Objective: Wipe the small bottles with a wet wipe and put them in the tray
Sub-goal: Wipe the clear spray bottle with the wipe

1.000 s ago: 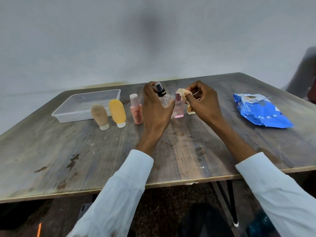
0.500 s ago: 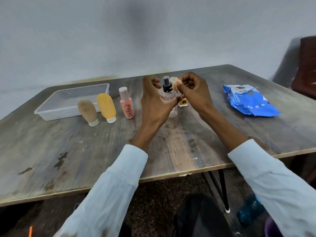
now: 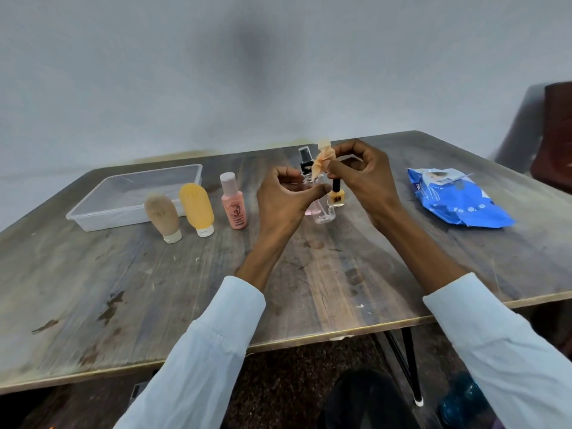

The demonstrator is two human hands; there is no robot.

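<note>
My left hand (image 3: 286,199) grips a clear spray bottle (image 3: 324,212) with a black pump top, held just above the table. My right hand (image 3: 365,178) pinches a crumpled wet wipe (image 3: 322,161) against the bottle's neck. A pink bottle stands partly hidden behind my left hand. A small yellow nail polish bottle (image 3: 336,195) stands under my right hand. To the left stand a pink capped bottle (image 3: 234,203), a yellow tube (image 3: 197,209) and a beige tube (image 3: 162,216). The clear plastic tray (image 3: 93,216) lies at the far left with nothing in it.
A blue pack of wet wipes (image 3: 458,199) lies on the wooden table (image 3: 154,289) to the right. A dark chair (image 3: 554,134) stands beyond the table's right corner. The table's front edge runs just below my sleeves.
The clear spray bottle has come up off the table in my left hand. My right hand has brought the wipe from the pink bottle's top to the spray bottle's neck.
</note>
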